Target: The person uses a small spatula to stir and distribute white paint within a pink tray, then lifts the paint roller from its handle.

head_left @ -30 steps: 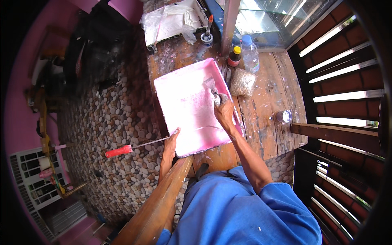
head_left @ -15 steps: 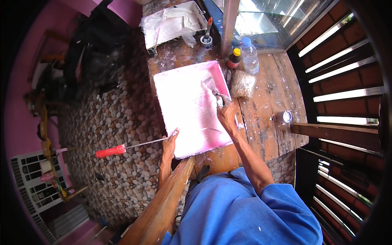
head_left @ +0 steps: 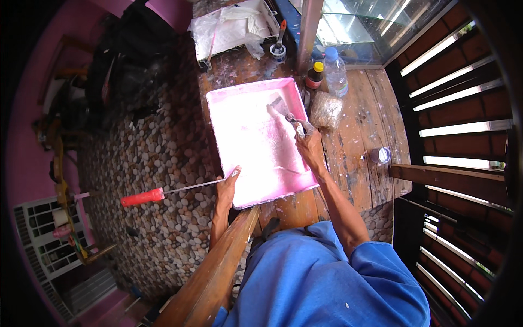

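Observation:
A pale pink paint tray (head_left: 256,197), white with glare inside, lies on the wooden table in front of me. My left hand (head_left: 226,188) grips its near left edge, thumb on top. From that hand a thin metal rod with a red handle (head_left: 143,197), like a paint roller's, sticks out to the left; its other end cannot be made out. My right hand (head_left: 308,140) is closed around the handle of a paint-smeared flat tool (head_left: 279,104), a scraper or flat brush. The tool's wide grey end rests against the tray's inside, near the far right corner.
Beyond the tray are a plastic-covered white tray (head_left: 231,30), a brush (head_left: 281,34) in a small cup, a yellow-capped bottle (head_left: 314,75), a clear bottle (head_left: 335,75) and a clear bag (head_left: 327,110). A small jar (head_left: 380,155) stands right. A wooden beam (head_left: 218,267) crosses lower left.
My right hand and the flat tool have shifted slightly within the tray's far right part. The red handle has swung a little left and up. My left hand keeps its grip.

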`<state>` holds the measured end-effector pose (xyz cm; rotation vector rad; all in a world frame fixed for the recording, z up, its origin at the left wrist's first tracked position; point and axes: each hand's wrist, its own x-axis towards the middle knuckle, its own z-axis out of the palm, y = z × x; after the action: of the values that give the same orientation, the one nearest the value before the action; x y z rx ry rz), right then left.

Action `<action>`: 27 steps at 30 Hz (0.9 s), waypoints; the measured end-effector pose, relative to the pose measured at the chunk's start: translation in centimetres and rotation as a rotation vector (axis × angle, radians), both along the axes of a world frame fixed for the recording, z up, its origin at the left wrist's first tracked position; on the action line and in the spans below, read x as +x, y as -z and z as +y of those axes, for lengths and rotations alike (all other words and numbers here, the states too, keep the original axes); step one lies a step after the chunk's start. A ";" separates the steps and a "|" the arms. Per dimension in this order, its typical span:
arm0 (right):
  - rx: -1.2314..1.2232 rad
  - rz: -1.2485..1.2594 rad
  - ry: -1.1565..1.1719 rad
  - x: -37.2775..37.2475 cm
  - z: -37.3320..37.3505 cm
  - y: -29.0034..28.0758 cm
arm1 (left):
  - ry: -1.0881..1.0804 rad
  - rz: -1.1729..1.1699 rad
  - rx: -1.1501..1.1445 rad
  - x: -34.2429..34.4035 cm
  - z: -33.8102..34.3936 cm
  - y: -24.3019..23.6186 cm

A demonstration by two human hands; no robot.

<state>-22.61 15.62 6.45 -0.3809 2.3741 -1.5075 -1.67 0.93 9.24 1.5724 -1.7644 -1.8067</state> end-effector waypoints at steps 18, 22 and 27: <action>0.173 0.754 -0.097 -3.2 2.3 3.4 | 0.045 0.021 0.001 -0.1 -0.1 -0.5; 0.161 0.439 -0.191 -2.7 2.6 0.6 | 0.025 -0.023 0.020 -0.2 0.0 -1.3; 0.136 0.362 -0.153 -0.6 2.7 2.1 | -0.022 -0.096 -0.027 0.0 0.1 0.2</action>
<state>-23.26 18.36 4.30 -0.8439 2.6267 -1.2891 -1.64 0.99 9.03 1.6877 -1.7964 -1.7180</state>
